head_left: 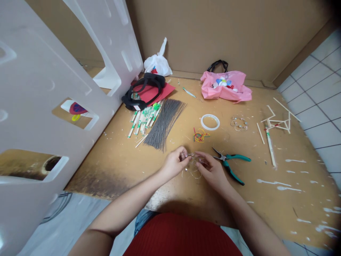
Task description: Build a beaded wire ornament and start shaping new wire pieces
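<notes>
Both hands meet near the middle of the brown board [128, 156]. The left hand [174, 164] has its fingers closed tight on one end of a thin wire [192, 167]. The right hand [211, 171] pinches the other side, thumb and forefinger narrowed around it. The wire curls in loose loops between the fingertips and just below them, right over the board.

Just right of the right hand lie green-handled pliers [231, 165], flat on the board. A little farther off sits a tangle of coloured rubber bands [201, 136], with a white tape roll [210, 122] beyond it. On the far left, a fan of grey rods [165, 122] lies beside wrapped chopsticks [145, 119]. On the right there's a frame of wooden sticks [277, 124], and some wire rings [239, 123] lie between it and the tape roll. A pink bag [226, 87] and a white bag [157, 64] sit by the back wall. A white plastic panel [39, 89] fills the left.
</notes>
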Available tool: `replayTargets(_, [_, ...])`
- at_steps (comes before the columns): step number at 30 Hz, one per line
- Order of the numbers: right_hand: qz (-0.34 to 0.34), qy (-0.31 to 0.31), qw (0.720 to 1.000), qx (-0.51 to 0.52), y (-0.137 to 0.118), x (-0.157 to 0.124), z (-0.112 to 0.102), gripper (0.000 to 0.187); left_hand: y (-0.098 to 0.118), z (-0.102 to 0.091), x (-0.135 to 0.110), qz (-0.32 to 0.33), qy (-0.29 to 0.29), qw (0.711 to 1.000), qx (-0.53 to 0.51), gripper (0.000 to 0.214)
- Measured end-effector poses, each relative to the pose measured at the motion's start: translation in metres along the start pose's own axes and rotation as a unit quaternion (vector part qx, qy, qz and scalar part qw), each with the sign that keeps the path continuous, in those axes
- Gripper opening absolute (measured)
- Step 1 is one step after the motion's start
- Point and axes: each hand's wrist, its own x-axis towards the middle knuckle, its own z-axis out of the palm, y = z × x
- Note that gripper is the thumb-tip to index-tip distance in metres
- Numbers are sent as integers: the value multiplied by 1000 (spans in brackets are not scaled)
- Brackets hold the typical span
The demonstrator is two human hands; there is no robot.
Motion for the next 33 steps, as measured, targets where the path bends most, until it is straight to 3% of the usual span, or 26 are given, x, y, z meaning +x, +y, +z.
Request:
replayTargets(4, [-19,35,999,-32,7,0,-2,33,-4,0,3,-2,-12,1000,-5,18])
replayTargets(11, [41,47,998,-6,8,9,-12,32,-7,-11,8,20,-28,999,27,22])
replayTargets(17, [4,86,986,-142,21,14,-18,31,-9,-14,7,34,-28,999,-3,15])
replayTargets(21, [-58,58,967,-242,15,9,-14,39,-9,-8,5,72,-9,997,-21,14])
replayTargets(24, [-76,13,958,-275,8,5,-10,46,-10,-5,6,53,-21,998,-38,11])
replayTargets(30, [-26,-25,982,-184,11,7,-18,48,-11,-6,12,-51,-61,985,-152,15])
replayTargets(33, [-17,-74,976,-202,11,6,-25,69,-9,-7,12,-57,-69,978,-189,20])
